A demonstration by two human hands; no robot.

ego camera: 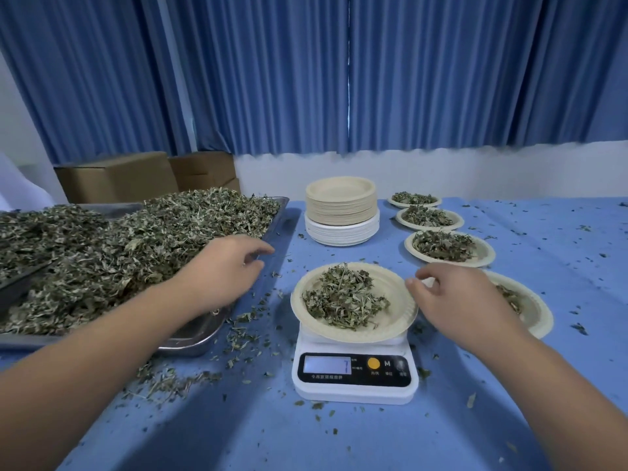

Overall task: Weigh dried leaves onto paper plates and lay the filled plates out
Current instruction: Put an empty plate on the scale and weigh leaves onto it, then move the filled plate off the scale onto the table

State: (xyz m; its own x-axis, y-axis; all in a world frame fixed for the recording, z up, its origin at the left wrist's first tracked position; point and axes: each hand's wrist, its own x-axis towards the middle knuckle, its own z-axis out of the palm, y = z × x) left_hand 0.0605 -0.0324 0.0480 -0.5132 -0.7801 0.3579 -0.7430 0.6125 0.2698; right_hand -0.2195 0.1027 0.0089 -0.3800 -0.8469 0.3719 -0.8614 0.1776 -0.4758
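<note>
Blue cloth (339,443) lies under everything, flecked with leaf crumbs (579,328). Between the two hands stands a white scale (353,389), its display (327,364) lit, the figure too blurred to read surely. On it sits a paper plate (396,297) carrying a small heap of leaves (343,297). The right hand (458,300) is at that plate's right rim, fingers curled, thumb and forefinger tips just at the edge; whether they pinch the rim or only touch it I cannot tell. The left hand (221,266) hovers over the right edge of the steel tray (190,345), fingers loosely bent and slightly apart, nothing seen in them. Under and beyond the left hand the tray is piled with dried leaves (136,246), some spilt on the cloth beside the left forearm. Just right of the right hand, partly hidden by it, lies a filled plate (535,311); beyond it three more filled plates (448,248) run away in a row. Beyond the gap between the hands stands a stack of empty plates (341,212), tan ones on white ones. Far beyond the left hand are cardboard boxes (119,176), and a pleated blue curtain (306,73) hangs behind all
</note>
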